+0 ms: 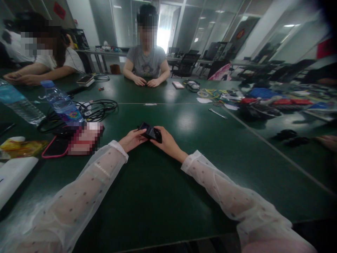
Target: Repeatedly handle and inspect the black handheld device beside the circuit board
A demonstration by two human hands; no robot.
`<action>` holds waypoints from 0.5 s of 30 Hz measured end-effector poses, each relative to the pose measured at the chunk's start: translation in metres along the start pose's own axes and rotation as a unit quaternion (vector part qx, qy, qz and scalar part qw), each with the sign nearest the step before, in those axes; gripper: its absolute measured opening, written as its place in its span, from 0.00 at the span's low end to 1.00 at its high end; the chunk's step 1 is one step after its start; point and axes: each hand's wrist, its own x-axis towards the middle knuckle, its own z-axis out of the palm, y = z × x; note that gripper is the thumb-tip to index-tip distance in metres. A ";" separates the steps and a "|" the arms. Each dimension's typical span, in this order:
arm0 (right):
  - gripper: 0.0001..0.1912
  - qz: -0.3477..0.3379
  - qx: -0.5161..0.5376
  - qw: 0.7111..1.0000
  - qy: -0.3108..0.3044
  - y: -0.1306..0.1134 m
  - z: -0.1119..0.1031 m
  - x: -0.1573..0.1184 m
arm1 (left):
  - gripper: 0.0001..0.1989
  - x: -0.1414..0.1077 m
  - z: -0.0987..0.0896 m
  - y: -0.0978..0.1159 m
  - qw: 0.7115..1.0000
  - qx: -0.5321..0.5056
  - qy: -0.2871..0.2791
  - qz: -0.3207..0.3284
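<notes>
A small black device is held between my two hands above the green table, near the middle of the view. My left hand grips its left end, with the thumb on top and the other fingers beneath. Around its right end, my right hand is closed, its fingertips partly hidden. The device is tilted, and dark buttons or openings show on its upper face, too small to make out.
Left of my hands are a phone, a plastic bottle and black cables. A wrench lies to the right, before piled cables and bags. A person sits opposite, another at the left.
</notes>
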 end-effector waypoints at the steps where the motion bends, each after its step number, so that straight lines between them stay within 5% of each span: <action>1: 0.27 -0.002 -0.001 1.000 0.000 0.000 0.000 0.000 | 0.11 -0.001 0.001 0.001 1.000 -0.001 0.003 -0.001; 15: 0.27 -0.006 -0.004 1.000 -0.011 -0.004 -0.002 -0.002 | 0.11 -0.002 0.003 0.000 1.000 0.010 0.009 0.017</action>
